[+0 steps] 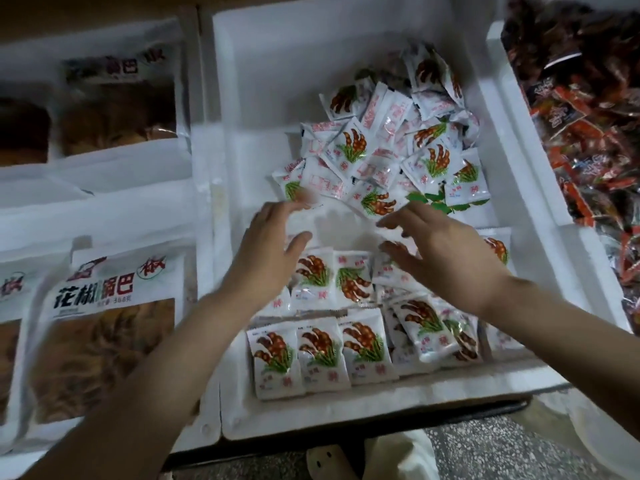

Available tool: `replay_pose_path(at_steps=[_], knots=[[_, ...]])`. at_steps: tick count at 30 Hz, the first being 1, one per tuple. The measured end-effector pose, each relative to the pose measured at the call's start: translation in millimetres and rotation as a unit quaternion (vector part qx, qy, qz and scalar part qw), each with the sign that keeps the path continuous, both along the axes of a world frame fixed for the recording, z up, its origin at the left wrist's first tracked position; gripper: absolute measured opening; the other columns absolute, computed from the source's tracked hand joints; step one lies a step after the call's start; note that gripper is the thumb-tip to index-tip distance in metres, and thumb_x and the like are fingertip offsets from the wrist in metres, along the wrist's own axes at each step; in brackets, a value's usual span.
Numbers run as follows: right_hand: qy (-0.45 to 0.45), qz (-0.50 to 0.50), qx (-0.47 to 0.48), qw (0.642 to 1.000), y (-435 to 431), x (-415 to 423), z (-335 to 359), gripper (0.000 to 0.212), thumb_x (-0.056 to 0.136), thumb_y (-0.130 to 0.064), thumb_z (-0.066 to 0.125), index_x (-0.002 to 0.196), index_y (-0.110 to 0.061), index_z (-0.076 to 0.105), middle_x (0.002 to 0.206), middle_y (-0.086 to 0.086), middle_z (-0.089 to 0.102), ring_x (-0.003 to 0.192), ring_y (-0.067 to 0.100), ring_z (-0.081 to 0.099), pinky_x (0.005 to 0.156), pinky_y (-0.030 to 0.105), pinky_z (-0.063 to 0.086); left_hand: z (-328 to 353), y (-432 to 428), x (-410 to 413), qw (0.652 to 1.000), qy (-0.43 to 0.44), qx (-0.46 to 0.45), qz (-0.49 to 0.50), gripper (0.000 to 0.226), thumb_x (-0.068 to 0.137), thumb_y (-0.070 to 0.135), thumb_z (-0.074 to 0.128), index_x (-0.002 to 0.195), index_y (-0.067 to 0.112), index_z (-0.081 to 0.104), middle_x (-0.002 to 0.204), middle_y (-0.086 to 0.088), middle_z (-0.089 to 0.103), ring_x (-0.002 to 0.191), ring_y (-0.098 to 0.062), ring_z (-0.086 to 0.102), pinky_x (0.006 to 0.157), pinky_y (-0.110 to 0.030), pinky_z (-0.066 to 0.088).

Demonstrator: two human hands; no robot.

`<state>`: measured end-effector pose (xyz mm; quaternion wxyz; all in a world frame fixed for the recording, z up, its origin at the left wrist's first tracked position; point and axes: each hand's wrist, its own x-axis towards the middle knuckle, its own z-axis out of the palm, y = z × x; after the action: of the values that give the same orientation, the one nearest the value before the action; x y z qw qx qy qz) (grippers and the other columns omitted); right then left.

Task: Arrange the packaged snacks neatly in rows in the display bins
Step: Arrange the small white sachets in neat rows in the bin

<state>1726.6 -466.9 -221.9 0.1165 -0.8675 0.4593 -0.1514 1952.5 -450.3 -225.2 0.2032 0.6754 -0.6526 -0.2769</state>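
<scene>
Large bags (104,306): left third of the frame; flat window pouches with printed characters, lying side by side.
Left hand (273,251): lower centre, above the middle bin; fingers spread wide and nearly straight, holding nothing (tips blurred).
Middle bin (221,98): white foam, filling the centre.
Rowed packets (318,355): small white snack packets with a brown-and-green print, set side by side at the bin's lower end.
Loose packets (391,147): same kind, heaped without order in the bin's upper right.
Right hand (446,247): right of centre; fingers extended and parted, gripping nothing discernible.
Red packets (588,116): right edge, heaped in a neighbouring bin (502,46).
</scene>
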Motion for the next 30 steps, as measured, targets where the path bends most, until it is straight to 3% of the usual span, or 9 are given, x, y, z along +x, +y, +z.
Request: replay_pose_path(at_steps=[2, 5, 10, 15, 18, 23, 26, 28, 30], knots=[[-0.021, -0.045, 0.006, 0.999, -25.1, 17.3, -5.6, 0.038, 0.085, -0.016, 0.066, 0.120, -0.005, 0.055, 0.113, 0.015, 0.058, 0.099, 0.033, 0.058, 0.080, 0.038, 0.051, -5.8, -24.4, 7.8, 0.999, 0.001, -0.004, 0.042, 0.045, 0.094, 0.021, 0.056, 0.136, 0.015, 0.041, 0.136, -0.007, 0.044, 0.123, -0.022, 0.046, 0.098, -0.026, 0.034], [0.003, -0.119, 0.056, 0.991, -62.7, 31.9, -17.6, 0.060, 0.088, -0.023, 0.062, 0.139, -0.010, 0.034, 0.135, 0.015, 0.041, 0.122, 0.033, 0.041, 0.103, 0.039, 0.035, -14.3, -57.5, 9.6, 0.994, 0.033, 0.028, 0.104, 0.059, 0.091, 0.027, 0.060, 0.141, 0.009, 0.033, 0.139, -0.010, 0.043, 0.126, -0.024, 0.043, 0.090, -0.020, 0.033], [0.066, -0.158, 0.078, 0.982, -95.1, 40.8, -30.3, 0.065, 0.088, -0.032, 0.061, 0.143, -0.020, 0.028, 0.140, 0.010, 0.039, 0.125, 0.033, 0.034, 0.103, 0.040, 0.029, -27.3, -89.8, 2.7, 0.968, 0.102, 0.050, 0.222, 0.070, 0.082, 0.025, 0.072, 0.136, 0.004, 0.034, 0.131, -0.015, 0.048, 0.120, -0.028, 0.048, 0.093, -0.028, 0.042], [0.096, -0.167, 0.069, 0.979, -106.2, 40.1, -23.2, 0.059, 0.091, -0.031, 0.057, 0.140, -0.011, 0.031, 0.135, 0.012, 0.047, 0.120, 0.035, 0.038, 0.098, 0.038, 0.032, -26.7, -93.5, 5.1, 0.968, 0.099, 0.061, 0.223, 0.040, 0.080, 0.022, 0.074, 0.112, 0.002, 0.060, 0.104, -0.005, 0.065, 0.080, -0.012, 0.056, 0.052, -0.005, 0.040], [0.102, -0.137, 0.057, 0.984, -103.3, 36.8, -19.3, 0.058, 0.093, -0.027, 0.054, 0.140, -0.006, 0.028, 0.136, 0.014, 0.044, 0.119, 0.035, 0.038, 0.099, 0.037, 0.030, -27.1, -88.8, 4.1, 0.962, 0.145, 0.063, 0.223, 0.037, 0.079, 0.018, 0.076, 0.109, 0.007, 0.058, 0.097, -0.002, 0.060, 0.081, -0.012, 0.054, 0.063, -0.013, 0.041], [-0.029, -0.133, 0.051, 0.989, -93.5, 24.6, -22.6, 0.051, 0.091, -0.023, 0.056, 0.131, 0.001, 0.035, 0.122, 0.018, 0.052, 0.113, 0.037, 0.044, 0.095, 0.040, 0.035, -24.4, -74.6, -4.4, 0.955, 0.190, 0.033, 0.224, 0.033, 0.076, 0.013, 0.077, 0.098, 0.013, 0.052, 0.089, 0.006, 0.057, 0.068, 0.001, 0.052, 0.052, -0.004, 0.038], [-0.151, -0.152, 0.068, 0.974, -82.3, 18.1, -17.7, 0.045, 0.091, -0.024, 0.056, 0.127, -0.004, 0.036, 0.120, 0.012, 0.053, 0.106, 0.028, 0.051, 0.089, 0.039, 0.043, -13.3, -62.5, -7.4, 0.944, 0.227, -0.068, 0.230, 0.027, 0.079, 0.003, 0.073, 0.094, 0.009, 0.051, 0.078, 0.006, 0.058, 0.057, 0.006, 0.059, 0.050, -0.007, 0.042], [-0.229, -0.178, 0.120, 0.949, -74.9, 16.7, -9.7, 0.040, 0.094, -0.026, 0.053, 0.125, -0.009, 0.035, 0.117, 0.005, 0.053, 0.096, 0.012, 0.054, 0.082, 0.026, 0.045, -3.0, -55.6, -4.8, 0.936, 0.206, -0.154, 0.242, 0.022, 0.082, 0.003, 0.070, 0.094, 0.010, 0.053, 0.083, 0.006, 0.059, 0.063, 0.011, 0.058, 0.055, -0.006, 0.043], [-0.325, -0.220, 0.242, 0.887, -66.0, 17.5, 4.0, 0.028, 0.096, -0.028, 0.049, 0.119, -0.015, 0.041, 0.107, -0.001, 0.059, 0.086, 0.001, 0.057, 0.075, 0.016, 0.046, 8.1, -49.2, -5.5, 0.936, 0.164, -0.195, 0.242, 0.017, 0.085, 0.007, 0.068, 0.095, 0.015, 0.056, 0.092, 0.006, 0.059, 0.073, 0.017, 0.054, 0.062, -0.001, 0.040]])
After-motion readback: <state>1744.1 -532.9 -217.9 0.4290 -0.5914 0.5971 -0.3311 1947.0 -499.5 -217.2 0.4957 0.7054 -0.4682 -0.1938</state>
